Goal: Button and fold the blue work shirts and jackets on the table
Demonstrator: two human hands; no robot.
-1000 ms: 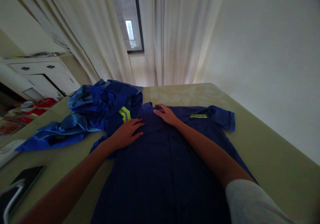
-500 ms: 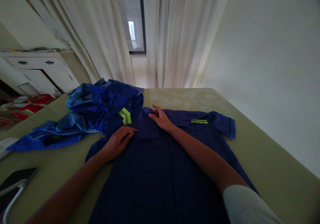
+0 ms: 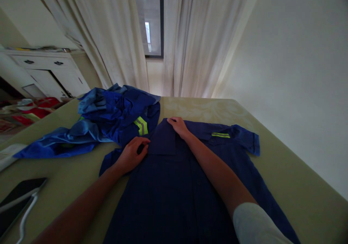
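A dark navy work shirt [image 3: 168, 197] lies spread front up, its button placket running down the middle and a yellow-green reflective strip on the right chest. The broad pointed collar flap [image 3: 164, 142] lies flat at the top. My left hand [image 3: 133, 152] is at the flap's left side, thumb and forefinger pinched together on the cloth by the shoulder. At the collar's upper edge, my right hand [image 3: 178, 126] has its fingers closed on the fabric, palm down. My left hand and forearm partly cover the left sleeve.
Rumpled blue garments [image 3: 119, 110] with a reflective band are heaped at the back left of the greenish tabletop [image 3: 274, 171]. A dark tablet-like object [image 3: 24, 189] with a white bar lies front left. Beyond stand curtains [image 3: 108, 30], a white cabinet [image 3: 46, 70] and a wall [image 3: 299, 73] on the right.
My right hand's fingers, previously raised and spread, have come down and closed on the collar's upper edge. The collar flap now lies flatter. The view has shifted slightly left.
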